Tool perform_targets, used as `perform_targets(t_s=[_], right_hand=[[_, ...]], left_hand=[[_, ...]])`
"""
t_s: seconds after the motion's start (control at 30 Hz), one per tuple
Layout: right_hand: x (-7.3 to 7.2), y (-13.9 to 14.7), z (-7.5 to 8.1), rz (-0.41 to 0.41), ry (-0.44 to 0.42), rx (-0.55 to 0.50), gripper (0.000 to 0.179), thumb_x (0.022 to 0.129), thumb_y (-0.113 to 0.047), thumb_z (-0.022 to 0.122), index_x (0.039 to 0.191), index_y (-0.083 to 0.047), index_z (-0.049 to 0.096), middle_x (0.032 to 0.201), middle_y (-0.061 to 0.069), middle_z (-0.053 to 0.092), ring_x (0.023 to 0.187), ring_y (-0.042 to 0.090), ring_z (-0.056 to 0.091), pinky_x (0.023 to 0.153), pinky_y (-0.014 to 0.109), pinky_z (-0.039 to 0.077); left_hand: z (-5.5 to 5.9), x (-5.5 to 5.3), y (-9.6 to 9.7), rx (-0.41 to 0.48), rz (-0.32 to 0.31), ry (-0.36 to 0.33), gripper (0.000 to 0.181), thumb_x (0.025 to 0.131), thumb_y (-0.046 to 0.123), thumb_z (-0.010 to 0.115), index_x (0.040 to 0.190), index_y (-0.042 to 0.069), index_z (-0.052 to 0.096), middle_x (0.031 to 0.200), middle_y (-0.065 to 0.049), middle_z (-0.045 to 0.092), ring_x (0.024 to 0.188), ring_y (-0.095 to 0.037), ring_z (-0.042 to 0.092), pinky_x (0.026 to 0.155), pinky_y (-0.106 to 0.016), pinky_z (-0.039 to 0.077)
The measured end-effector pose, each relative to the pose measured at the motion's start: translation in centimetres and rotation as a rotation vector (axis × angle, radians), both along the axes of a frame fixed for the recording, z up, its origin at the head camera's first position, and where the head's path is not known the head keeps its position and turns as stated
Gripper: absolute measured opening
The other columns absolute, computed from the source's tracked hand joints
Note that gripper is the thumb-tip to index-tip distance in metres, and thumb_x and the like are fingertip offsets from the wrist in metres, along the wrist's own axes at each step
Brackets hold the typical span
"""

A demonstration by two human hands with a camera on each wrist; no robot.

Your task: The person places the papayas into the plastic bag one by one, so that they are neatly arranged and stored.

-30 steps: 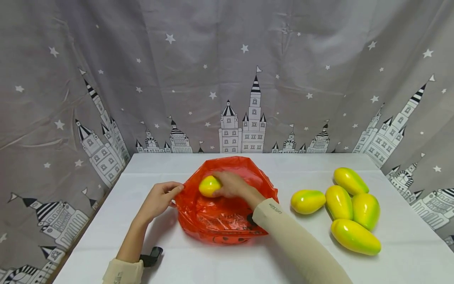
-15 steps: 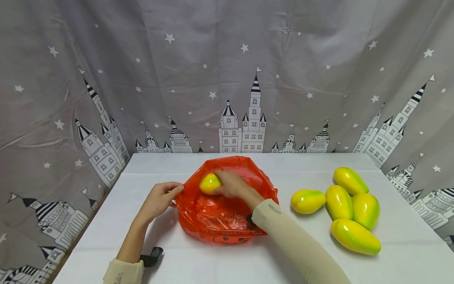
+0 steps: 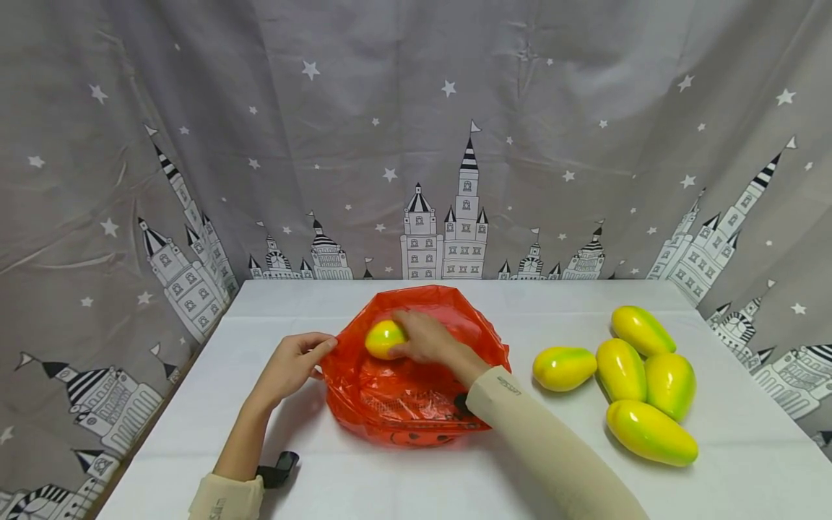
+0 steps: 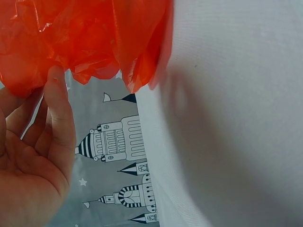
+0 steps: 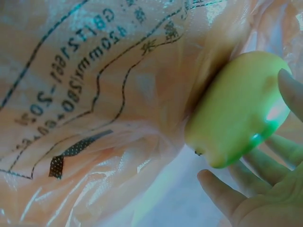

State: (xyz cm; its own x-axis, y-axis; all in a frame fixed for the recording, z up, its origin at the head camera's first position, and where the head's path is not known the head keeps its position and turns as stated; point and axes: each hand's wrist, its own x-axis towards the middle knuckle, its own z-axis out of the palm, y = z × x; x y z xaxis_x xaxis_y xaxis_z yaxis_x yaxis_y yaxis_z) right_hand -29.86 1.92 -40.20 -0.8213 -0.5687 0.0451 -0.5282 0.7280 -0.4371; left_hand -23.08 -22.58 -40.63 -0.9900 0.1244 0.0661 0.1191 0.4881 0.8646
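Note:
A red plastic bag (image 3: 416,401) stands on the table with its mouth spread wide. My left hand (image 3: 295,365) pinches the left side of its rim between thumb and fingers; in the left wrist view the thin red film (image 4: 90,38) hangs from the fingertips. Inside the mouth, my right hand (image 3: 425,338) holds a yellow-green mango (image 3: 385,339) at its right end. The right wrist view has thumb and fingers around the mango (image 5: 239,111), close against the bag's printed wall (image 5: 156,94). Part of the mango is hidden behind the right hand.
To the right of the bag lie several more mangoes, one (image 3: 564,369) nearest the bag and another (image 3: 652,433) closest to the front. A white cloth (image 3: 364,484) covers the table. Behind it hangs a grey curtain (image 3: 325,144) printed with castles and stars.
The right hand and its mango have shifted only very slightly inside the bag. The left hand, the bag and the other mangoes stay in place.

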Motion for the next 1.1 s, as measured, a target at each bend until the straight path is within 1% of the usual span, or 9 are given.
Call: perform_targets(t_s=[0.1,0.2,0.4,0.53,0.7,0.93,1.1], right_hand=[[0.3,0.2,0.3,0.016,0.009,0.008,0.06,0.088,-0.027,0.077,0.139,-0.006,0.052,0.129,0.008,0.06,0.118,0.024,0.055,0.106,0.038,0.04],[0.7,0.3,0.6,0.033,0.034,0.025,0.064,0.088,-0.025,0.076,0.142,-0.005,0.049,0.138,0.01,0.056,0.127,0.027,0.05,0.111,0.039,0.034],[1.5,0.5,1.5,0.042,0.071,0.051,0.066,0.088,-0.023,0.076,0.145,-0.006,0.046,0.144,0.011,0.051,0.135,0.029,0.043,0.115,0.04,0.029],[2.1,1.0,2.0,0.062,0.075,0.058,0.064,0.089,-0.022,0.075,0.145,-0.007,0.047,0.142,0.009,0.052,0.134,0.028,0.044,0.114,0.041,0.031],[3.2,2.8,3.1,0.082,0.048,0.008,0.06,0.09,-0.023,0.074,0.143,-0.008,0.05,0.139,0.006,0.055,0.13,0.023,0.047,0.112,0.041,0.033],[4.7,5.9,4.8,0.065,0.069,-0.043,0.062,0.09,-0.032,0.073,0.143,-0.009,0.05,0.142,0.005,0.053,0.135,0.023,0.044,0.113,0.04,0.032],[5.4,7.5,5.7,0.056,0.095,-0.06,0.063,0.092,-0.035,0.071,0.144,-0.007,0.049,0.143,0.006,0.052,0.134,0.024,0.044,0.111,0.043,0.035]], left_hand=[[0.0,0.0,0.0,-0.001,0.001,0.001,0.036,0.101,0.024,0.058,0.118,-0.007,0.066,0.1,-0.016,0.069,0.081,-0.023,0.064,0.064,-0.032,0.058],[-0.1,-0.1,0.0,0.002,0.001,-0.001,0.036,0.101,0.024,0.058,0.118,-0.007,0.066,0.1,-0.015,0.069,0.08,-0.023,0.064,0.063,-0.032,0.058],[-0.1,-0.1,0.0,0.007,-0.002,-0.002,0.037,0.101,0.025,0.058,0.119,-0.006,0.066,0.102,-0.016,0.069,0.081,-0.022,0.064,0.063,-0.032,0.058],[-0.1,-0.1,0.0,0.004,0.001,-0.005,0.037,0.101,0.025,0.058,0.119,-0.006,0.066,0.101,-0.015,0.069,0.08,-0.022,0.064,0.063,-0.032,0.058],[-0.1,-0.1,0.0,0.01,-0.014,-0.006,0.038,0.101,0.026,0.058,0.118,-0.007,0.066,0.1,-0.015,0.07,0.081,-0.023,0.065,0.064,-0.032,0.058],[0.0,-0.2,-0.1,0.048,-0.029,0.009,0.035,0.101,0.022,0.059,0.116,-0.009,0.066,0.1,-0.018,0.069,0.079,-0.023,0.066,0.065,-0.031,0.059],[0.0,-0.1,-0.1,0.061,-0.034,-0.002,0.036,0.101,0.021,0.058,0.117,-0.01,0.064,0.101,-0.018,0.069,0.077,-0.021,0.066,0.065,-0.031,0.058]])
